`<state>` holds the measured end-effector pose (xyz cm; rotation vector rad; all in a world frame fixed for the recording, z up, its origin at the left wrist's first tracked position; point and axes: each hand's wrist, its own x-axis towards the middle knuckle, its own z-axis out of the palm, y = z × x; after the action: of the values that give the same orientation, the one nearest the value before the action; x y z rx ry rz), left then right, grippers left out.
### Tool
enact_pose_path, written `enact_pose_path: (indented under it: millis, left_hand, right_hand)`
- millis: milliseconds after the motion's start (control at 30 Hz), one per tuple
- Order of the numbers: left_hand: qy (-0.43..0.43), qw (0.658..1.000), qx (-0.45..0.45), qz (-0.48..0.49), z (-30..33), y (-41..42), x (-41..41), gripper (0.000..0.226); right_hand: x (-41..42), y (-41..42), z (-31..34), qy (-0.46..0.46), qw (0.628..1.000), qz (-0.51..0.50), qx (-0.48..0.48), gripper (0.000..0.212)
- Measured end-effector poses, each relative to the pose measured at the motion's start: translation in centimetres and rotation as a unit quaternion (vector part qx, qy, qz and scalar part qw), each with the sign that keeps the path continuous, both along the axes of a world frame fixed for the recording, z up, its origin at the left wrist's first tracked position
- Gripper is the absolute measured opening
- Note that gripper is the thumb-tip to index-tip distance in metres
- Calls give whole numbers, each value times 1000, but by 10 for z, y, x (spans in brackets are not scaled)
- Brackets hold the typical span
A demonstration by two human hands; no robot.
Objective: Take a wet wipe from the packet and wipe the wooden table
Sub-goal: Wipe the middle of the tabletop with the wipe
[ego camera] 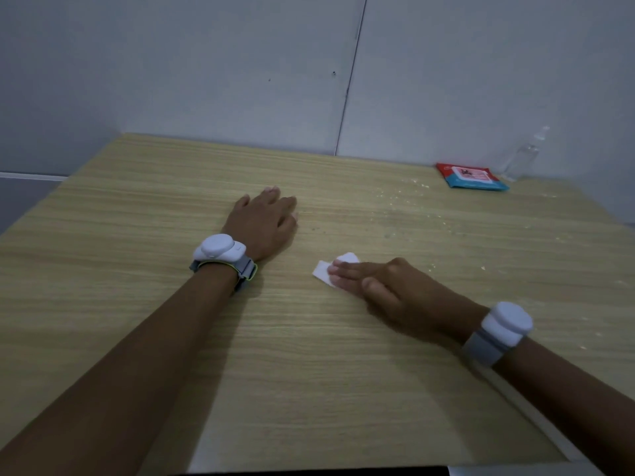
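Observation:
A folded white wet wipe (324, 270) lies on the wooden table (309, 355) near its middle. My right hand (395, 293) presses it flat with straight fingers, and only the wipe's left end shows past the fingertips. My left hand (264, 223) rests palm down on the table to the left, fingers relaxed, holding nothing. The red and blue wipe packet (472, 176) lies flat at the far right, near the wall. Pale crumbs (409, 197) are scattered across the right part of the tabletop.
A clear plastic spray bottle (522, 156) stands behind the packet against the grey wall. The wall runs along the table's far edge. Both wrists wear white band devices.

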<state>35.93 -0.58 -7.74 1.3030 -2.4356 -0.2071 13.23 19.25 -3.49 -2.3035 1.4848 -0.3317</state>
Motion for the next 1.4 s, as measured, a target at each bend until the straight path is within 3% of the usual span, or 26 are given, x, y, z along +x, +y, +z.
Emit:
enact_pose_path:
  millis: [133,367,600,867,1067,1400]
  left_hand:
    - [-1,1000,3,-3,0,0,0,48]
    - [-8,1000,1,3,1,3,-2,48]
    - [-2,1000,-4,4,1,3,-3,47]
    - [3,1000,-5,-1,0,4,-4,47]
    - [-4,1000,-16,-4,0,1,-3,46]
    - [5,1000,-12,-1,-1,2,-3,45]
  right_hand:
    - [-8,-16,3,2,993,-115,-26,44]
    - [29,19,-16,-5,999,54,-7,51]
    - [5,9,-3,31,999,-36,-19,49]
    - [5,23,-5,89,995,49,-24,53]
    - [18,16,-8,143,988,5,-57,58]
    - [13,18,-10,191,978,21,-85,58]
